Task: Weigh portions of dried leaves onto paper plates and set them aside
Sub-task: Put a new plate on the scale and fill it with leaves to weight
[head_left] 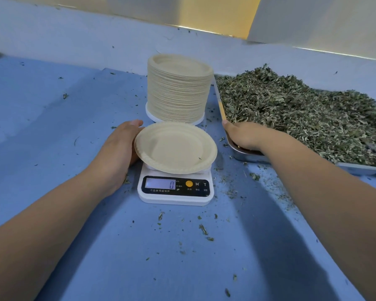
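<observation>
The paper plate [175,148] sits empty on the scale [175,199], display reading zero. The dried leaves [302,118] lie heaped in the metal tray [356,169] just to its right, so the right hand [245,135] is nearer. It's at the tray's near corner, thumb out, fingers curled down among the leaves; I can't tell whether they've got any. The left hand [117,148] cups the plate's left rim, fingers tucked beneath. The stack of plates [178,90] stands behind.

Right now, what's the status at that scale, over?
Left hand holds paper plate by its rim on the scale, display zero. Plate bare but one fleck. Right hand in tray corner among dried leaves, fingers hidden. Only crumbs between.
</observation>
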`<action>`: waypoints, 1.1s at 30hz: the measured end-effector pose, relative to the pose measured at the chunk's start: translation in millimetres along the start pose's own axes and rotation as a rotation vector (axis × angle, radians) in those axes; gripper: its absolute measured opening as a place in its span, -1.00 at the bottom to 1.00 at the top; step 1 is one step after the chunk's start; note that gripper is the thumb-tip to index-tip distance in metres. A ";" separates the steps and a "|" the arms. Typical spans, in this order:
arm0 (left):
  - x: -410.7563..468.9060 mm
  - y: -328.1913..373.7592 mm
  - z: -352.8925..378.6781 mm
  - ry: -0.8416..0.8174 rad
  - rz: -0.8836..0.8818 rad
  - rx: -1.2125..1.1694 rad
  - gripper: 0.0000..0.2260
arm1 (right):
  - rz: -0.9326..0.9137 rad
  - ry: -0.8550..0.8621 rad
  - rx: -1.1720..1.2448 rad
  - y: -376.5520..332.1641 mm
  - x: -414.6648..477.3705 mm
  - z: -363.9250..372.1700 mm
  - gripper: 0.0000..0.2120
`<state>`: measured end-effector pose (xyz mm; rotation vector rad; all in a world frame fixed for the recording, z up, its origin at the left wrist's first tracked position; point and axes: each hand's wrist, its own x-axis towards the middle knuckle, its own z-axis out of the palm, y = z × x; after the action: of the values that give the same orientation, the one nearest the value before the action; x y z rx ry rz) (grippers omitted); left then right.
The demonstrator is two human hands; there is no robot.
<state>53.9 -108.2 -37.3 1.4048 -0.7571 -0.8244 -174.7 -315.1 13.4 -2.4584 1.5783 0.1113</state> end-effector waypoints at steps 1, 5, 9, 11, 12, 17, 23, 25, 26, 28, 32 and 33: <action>-0.1 -0.7 -0.4 -0.002 0.003 0.006 -0.33 | -0.042 0.062 -0.034 0.3 0.0 -0.1 -0.33; 1.2 -2.5 0.8 0.010 0.007 0.062 -0.46 | -0.119 0.605 -0.088 9.4 -6.7 2.2 -0.72; 2.6 -1.8 2.5 0.027 -0.002 0.078 -0.57 | 0.045 0.367 -0.147 19.4 -8.3 4.0 -0.59; 1.5 -0.1 3.9 0.034 -0.012 0.078 -0.59 | 0.020 0.197 -0.019 22.8 -6.6 7.8 -0.50; 1.2 0.7 4.2 0.038 -0.015 0.080 -0.64 | -0.012 0.193 0.018 22.4 -8.1 8.4 -0.50; 2.9 -0.9 4.6 0.023 0.011 0.072 -0.76 | -0.036 0.354 0.035 10.9 -24.0 18.8 -0.48; 4.0 -1.9 3.8 0.001 0.063 0.102 -0.76 | -0.016 0.246 0.001 -2.9 -36.7 27.3 -0.31; -0.1 -0.2 3.7 0.004 0.084 0.080 -0.80 | -0.006 0.304 -0.011 -3.7 -36.6 29.0 -0.38; -1.7 0.5 3.3 0.007 0.085 0.074 -0.80 | 0.004 0.329 -0.016 -4.2 -36.9 30.3 -0.40; -3.6 0.8 1.9 0.011 0.077 0.084 -0.79 | 0.009 0.363 0.007 -3.8 -37.6 32.0 -0.42; -6.6 1.4 2.1 0.014 0.057 0.072 -0.77 | -0.010 0.503 -0.038 -5.2 -41.4 31.7 -0.46; -7.2 1.7 2.5 0.014 0.054 0.067 -0.77 | 0.013 0.473 -0.076 -6.3 -42.3 30.7 -0.42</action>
<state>48.1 -103.4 -35.3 1.4424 -0.8148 -0.7520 -185.2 -268.1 -7.9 -2.6693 1.7893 -0.4488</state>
